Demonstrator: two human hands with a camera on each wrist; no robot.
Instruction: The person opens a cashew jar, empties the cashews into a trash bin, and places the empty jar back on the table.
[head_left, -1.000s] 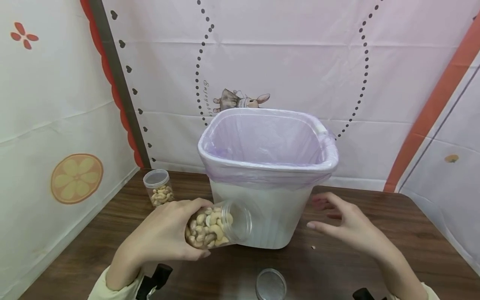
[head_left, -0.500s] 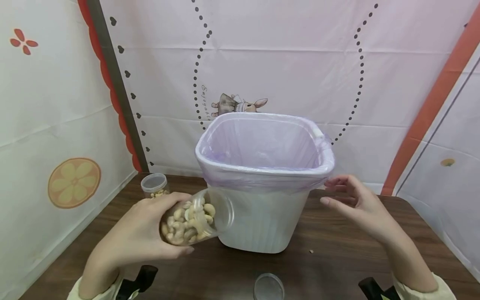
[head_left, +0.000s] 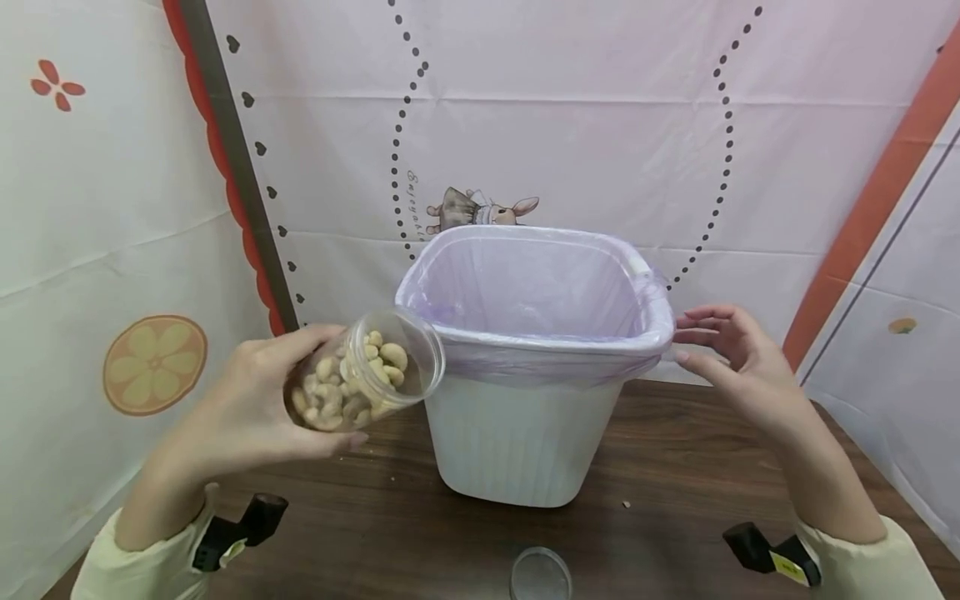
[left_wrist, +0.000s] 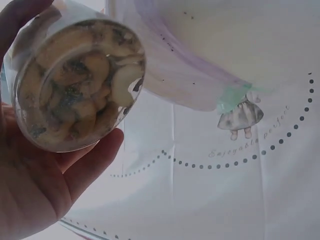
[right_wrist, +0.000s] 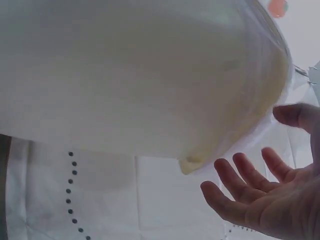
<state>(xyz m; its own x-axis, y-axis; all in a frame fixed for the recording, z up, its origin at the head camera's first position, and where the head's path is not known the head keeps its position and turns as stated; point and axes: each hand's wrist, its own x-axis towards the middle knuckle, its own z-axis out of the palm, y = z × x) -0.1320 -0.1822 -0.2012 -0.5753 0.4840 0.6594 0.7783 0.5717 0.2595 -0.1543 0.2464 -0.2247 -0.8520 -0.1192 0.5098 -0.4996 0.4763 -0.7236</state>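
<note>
My left hand (head_left: pixel 243 408) grips a clear plastic jar (head_left: pixel 318 408) around its side, fingers above and thumb below. The jar is tilted with its open mouth towards the bin's left rim, and cashews (head_left: pixel 390 358) lie inside. In the left wrist view the base of the jar (left_wrist: pixel 80 90) shows nuts through it. A white trash bin (head_left: pixel 525 442) lined with a pale purple bag (head_left: pixel 540 275) stands upright in the middle. By its right rim is my right hand (head_left: pixel 750 375), fingers loosely bent and holding nothing; I cannot tell whether the fingertips touch the bag.
A round clear lid (head_left: pixel 540 575) lies on the dark wooden table (head_left: pixel 675 467) near the front edge. One small crumb (head_left: pixel 626 504) is right of the bin. Patterned cloth (head_left: pixel 570 150) hangs behind and on both sides. The second jar is hidden behind my left hand.
My left hand has raised the jar of cashews and moved it left, up to the bin's rim height. My right hand has risen and moved right to the bin's right rim.
</note>
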